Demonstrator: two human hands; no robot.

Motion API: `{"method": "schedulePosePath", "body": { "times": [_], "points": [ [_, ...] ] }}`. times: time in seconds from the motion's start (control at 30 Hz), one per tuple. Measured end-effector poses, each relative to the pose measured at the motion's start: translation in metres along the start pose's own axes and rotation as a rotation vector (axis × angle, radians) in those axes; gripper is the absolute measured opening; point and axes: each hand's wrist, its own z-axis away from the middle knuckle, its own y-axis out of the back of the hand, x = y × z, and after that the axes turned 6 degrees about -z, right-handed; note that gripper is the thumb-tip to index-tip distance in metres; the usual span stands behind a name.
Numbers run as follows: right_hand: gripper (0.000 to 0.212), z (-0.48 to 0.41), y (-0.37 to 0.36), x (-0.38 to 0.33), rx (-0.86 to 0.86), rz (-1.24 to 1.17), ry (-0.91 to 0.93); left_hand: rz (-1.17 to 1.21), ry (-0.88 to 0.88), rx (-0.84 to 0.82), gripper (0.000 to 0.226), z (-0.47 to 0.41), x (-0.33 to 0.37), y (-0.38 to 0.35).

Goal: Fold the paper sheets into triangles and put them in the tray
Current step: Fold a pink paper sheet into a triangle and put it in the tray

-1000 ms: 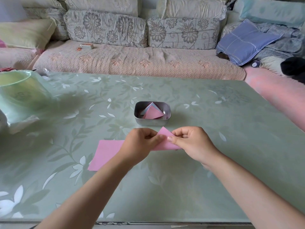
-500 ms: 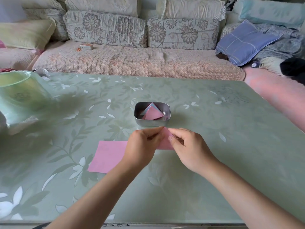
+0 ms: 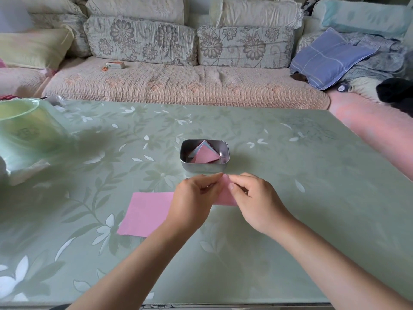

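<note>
A folded pink paper (image 3: 226, 193) is pinched between my left hand (image 3: 194, 195) and my right hand (image 3: 254, 198), just in front of the metal tray (image 3: 204, 167); its top corner peeks out between my fingertips. Most of that paper is hidden by my hands. The tray holds folded paper triangles (image 3: 204, 154), a pink one on top of bluish ones. A flat pink sheet (image 3: 145, 213) lies on the table to the left, partly under my left wrist.
The green floral table (image 3: 290, 198) carries a pale green plastic tub (image 3: 24, 130) at the far left. A sofa (image 3: 178, 83) with cushions runs along the table's far edge, and a pink seat (image 3: 375, 130) borders the right side.
Both hands drew closer together and a little toward the tray, covering more of the folded pink paper. The flat sheet and the tray stayed put.
</note>
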Motion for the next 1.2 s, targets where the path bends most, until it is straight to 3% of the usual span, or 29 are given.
{"method": "schedulePosePath", "body": {
  "times": [0.13, 0.27, 0.47, 0.53, 0.6, 0.67, 0.8, 1.07, 1.2],
  "points": [
    [0.012, -0.003, 0.001, 0.003, 0.074, -0.159, -0.088, -0.013, 0.016, -0.007, 0.027, 0.002, 0.003, -0.003],
    [0.019, -0.009, 0.001, 0.01, -0.001, -0.191, -0.189, -0.071, 0.076, -0.051, 0.015, 0.006, 0.002, -0.005],
    [0.03, -0.012, -0.008, 0.014, -0.201, -0.039, -0.306, -0.509, 0.147, -0.261, 0.02, 0.007, -0.003, 0.011],
    [0.027, -0.012, -0.011, 0.013, -0.212, 0.059, -0.298, -0.59, 0.169, -0.258, 0.031, 0.01, -0.003, 0.019],
    [0.025, -0.012, -0.013, 0.011, -0.208, 0.155, -0.265, -0.626, 0.093, -0.225, 0.035, 0.011, -0.005, 0.024],
    [0.027, -0.012, -0.015, 0.011, -0.202, 0.224, -0.229, -0.606, -0.031, -0.221, 0.025, 0.012, -0.004, 0.027],
    [0.033, -0.012, -0.017, 0.013, -0.175, 0.278, -0.189, -0.581, -0.191, -0.361, 0.018, 0.013, -0.006, 0.026],
    [0.033, -0.007, -0.024, 0.01, -0.106, 0.472, -0.041, -0.647, -0.288, -0.459, 0.027, 0.019, -0.01, 0.024],
    [0.022, -0.007, -0.021, 0.009, -0.059, 0.511, 0.007, -0.695, -0.294, -0.478, 0.031, 0.021, -0.008, 0.024]
  ]
}}
